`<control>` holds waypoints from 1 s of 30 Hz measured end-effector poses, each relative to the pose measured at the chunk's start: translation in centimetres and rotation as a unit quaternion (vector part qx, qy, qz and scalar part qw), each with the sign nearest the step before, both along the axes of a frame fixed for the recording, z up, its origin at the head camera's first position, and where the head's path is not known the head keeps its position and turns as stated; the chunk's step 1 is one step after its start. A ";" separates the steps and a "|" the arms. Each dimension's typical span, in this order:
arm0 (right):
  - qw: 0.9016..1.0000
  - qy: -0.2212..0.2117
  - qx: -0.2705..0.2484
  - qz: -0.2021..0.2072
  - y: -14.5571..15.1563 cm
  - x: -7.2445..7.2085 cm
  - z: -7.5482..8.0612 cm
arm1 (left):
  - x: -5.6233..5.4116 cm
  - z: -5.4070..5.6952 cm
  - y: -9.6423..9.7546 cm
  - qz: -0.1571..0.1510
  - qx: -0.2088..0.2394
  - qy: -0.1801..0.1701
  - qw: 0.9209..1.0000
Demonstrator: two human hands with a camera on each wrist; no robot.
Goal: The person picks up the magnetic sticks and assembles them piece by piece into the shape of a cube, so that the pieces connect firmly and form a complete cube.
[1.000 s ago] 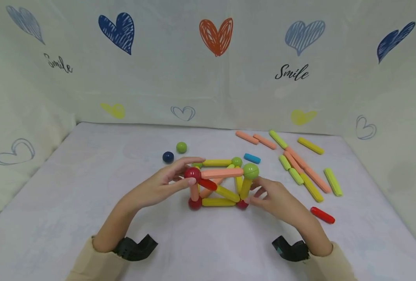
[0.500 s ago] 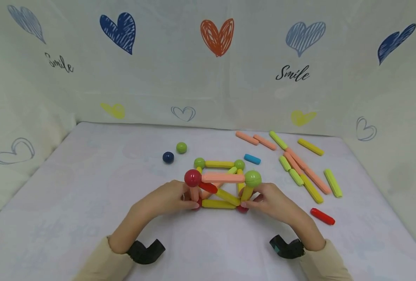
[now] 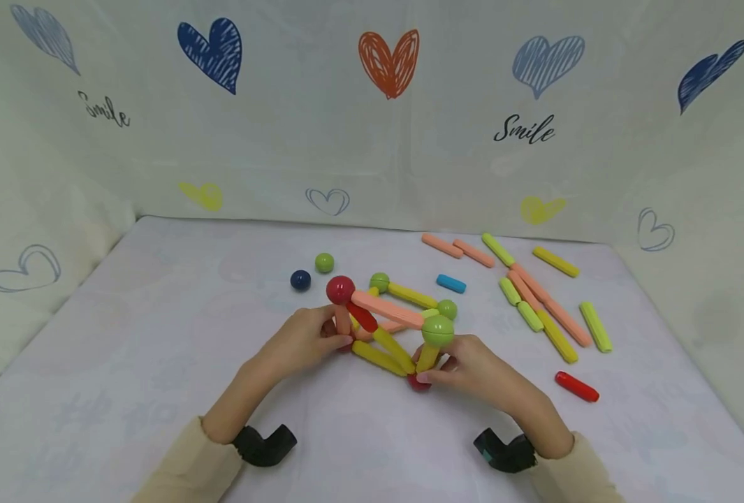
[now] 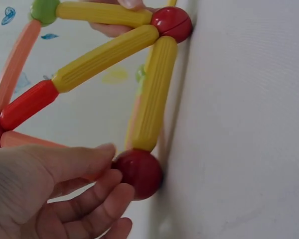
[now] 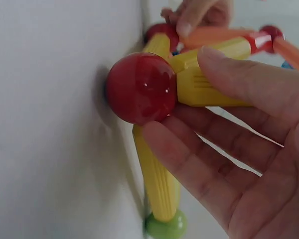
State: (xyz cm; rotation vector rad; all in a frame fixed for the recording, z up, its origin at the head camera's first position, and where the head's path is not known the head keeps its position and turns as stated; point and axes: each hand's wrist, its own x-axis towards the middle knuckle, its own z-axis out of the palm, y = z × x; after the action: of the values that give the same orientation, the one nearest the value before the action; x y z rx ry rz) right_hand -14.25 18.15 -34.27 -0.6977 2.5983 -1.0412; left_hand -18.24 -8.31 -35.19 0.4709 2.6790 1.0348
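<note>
A frame of magnetic rods and balls stands on the table in the head view. Its front face has a salmon top rod [image 3: 387, 309], a yellow bottom rod [image 3: 378, 358] and a red-and-yellow diagonal. At the lower left corner my left hand [image 3: 302, 342] pinches the upright salmon rod [image 4: 32, 141] just by a red ball [image 4: 139, 174]. My right hand [image 3: 478, 367] holds the upright yellow rod [image 5: 209, 89] at the lower right, thumb on it and fingers beside the red ball [image 5: 142, 88]. A green ball [image 3: 438, 330] tops that rod; a red ball [image 3: 341, 290] tops the left one.
Behind the frame lie a dark blue ball [image 3: 300, 280] and a green ball [image 3: 324, 263]. A short blue rod [image 3: 450, 283] is nearby. Several salmon, lime and yellow rods [image 3: 558, 337] are scattered at the right, with a red rod [image 3: 576, 386] closer in.
My left hand has dropped from the frame's upper red ball to its lower left corner. The frame has turned, its right side coming nearer and its left side going back.
</note>
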 end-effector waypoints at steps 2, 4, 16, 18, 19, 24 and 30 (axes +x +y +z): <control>1.000 -0.009 0.001 -0.001 -0.7 0.3 0.1 | -0.2 -0.1 0.1 0.030 0.005 0.004 1.000; 1.000 -0.011 0.004 0.004 -1.3 0.6 0.1 | -0.3 -0.2 0.1 0.052 0.009 0.005 0.999; 0.994 0.009 0.101 -0.043 -1.3 1.4 1.6 | 1.3 2.7 -0.7 -0.007 -0.054 -0.072 0.996; 0.991 0.046 0.106 -0.067 -0.2 1.0 1.5 | 1.7 3.0 -0.4 -0.062 -0.016 -0.093 0.994; 0.989 0.066 0.109 -0.080 0.3 0.8 1.3 | 1.8 2.9 -0.1 -0.085 0.013 -0.112 0.990; 0.983 0.111 0.099 -0.107 1.9 -0.1 0.1 | 2.1 0.9 1.7 -0.111 0.127 -0.192 0.967; 0.985 0.107 0.100 -0.095 2.3 -0.8 -0.8 | 2.5 -0.4 2.9 -0.070 0.172 -0.200 0.962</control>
State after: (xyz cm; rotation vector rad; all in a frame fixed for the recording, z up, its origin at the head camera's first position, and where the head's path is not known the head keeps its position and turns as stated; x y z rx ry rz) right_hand -15.00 20.48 -35.10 -0.5475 2.9524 -0.7735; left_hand -15.79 -5.39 -35.60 0.4464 2.0911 1.3905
